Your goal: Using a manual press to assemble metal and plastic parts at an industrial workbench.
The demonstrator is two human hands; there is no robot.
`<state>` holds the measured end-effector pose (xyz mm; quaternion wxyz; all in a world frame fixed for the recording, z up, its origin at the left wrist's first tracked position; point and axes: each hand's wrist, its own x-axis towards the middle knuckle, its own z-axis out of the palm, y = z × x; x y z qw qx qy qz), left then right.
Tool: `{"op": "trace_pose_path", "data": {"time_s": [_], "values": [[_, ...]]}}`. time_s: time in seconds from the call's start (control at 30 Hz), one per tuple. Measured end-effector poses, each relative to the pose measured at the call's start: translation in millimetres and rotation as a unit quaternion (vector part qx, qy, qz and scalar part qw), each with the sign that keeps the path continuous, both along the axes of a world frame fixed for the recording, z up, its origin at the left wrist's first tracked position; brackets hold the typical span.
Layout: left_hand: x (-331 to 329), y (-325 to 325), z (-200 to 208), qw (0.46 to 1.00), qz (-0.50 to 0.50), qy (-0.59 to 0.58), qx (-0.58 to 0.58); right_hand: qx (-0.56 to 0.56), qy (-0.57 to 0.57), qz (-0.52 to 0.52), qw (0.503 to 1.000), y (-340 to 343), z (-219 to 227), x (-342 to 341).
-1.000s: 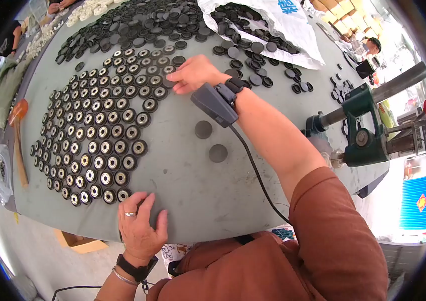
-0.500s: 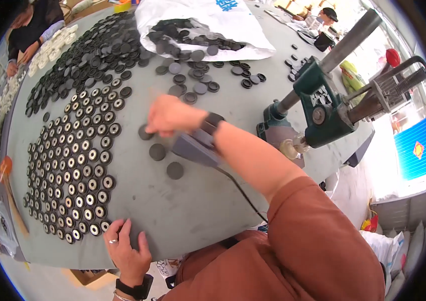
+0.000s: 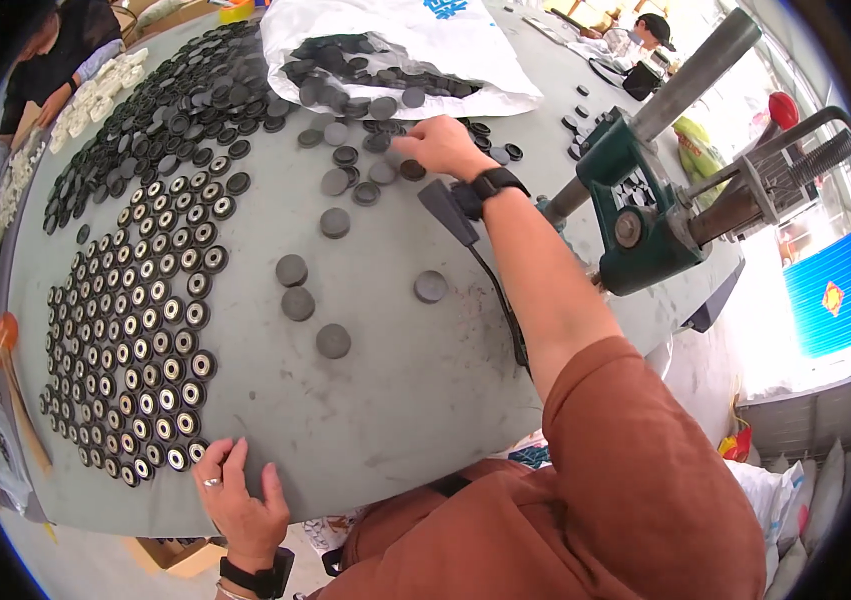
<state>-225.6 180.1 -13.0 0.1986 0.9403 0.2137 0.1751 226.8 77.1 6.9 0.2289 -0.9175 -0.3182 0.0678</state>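
The left hand [image 3: 248, 508] rests palm-down on the grey tabletop [image 3: 425, 400], fingers loosely parted and thumb apart, gripping nothing that shows, just beside the near corner of the array of black plastic rings with shiny metal bearing centres [image 3: 132, 325]. The right hand [image 3: 440, 147], well to the right of the array's far end, has its fingers bent down over a loose cluster of round dark-grey caps [image 3: 366, 192]; whether it pinches one cannot be told. These caps look light, stiff and rather smooth, so a thumb-and-finger hold on opposite sides of the rim would probably suit better than pressing the flat face, where fingers might slide. A few single flat dark-grey discs [image 3: 297, 303] lie apart from one another or nearly touching, right of the array. Beyond the array spreads a deep heap of black caps [image 3: 185, 110]; beyond it and to the right, a white woven sack [image 3: 485, 60] lies open-mouthed, more caps inside. Left of the array is an orange-headed mallet with a wooden handle [image 3: 25, 410]; far to its right stands a green metal press [image 3: 645, 240].
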Motion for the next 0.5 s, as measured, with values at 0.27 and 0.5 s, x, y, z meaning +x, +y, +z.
{"op": "trace_pose_path", "data": {"time_s": [0.27, 0.5], "values": [[0, 2, -1, 1.000, 0.000, -0.003, -0.017, 0.412, 0.612, -0.033, 0.674, -15, 3, -20], [-1, 2, -2, 0.999, 0.003, -0.035, 0.013, 0.384, 0.507, -0.022, 0.771, 8, 7, -52]]}}
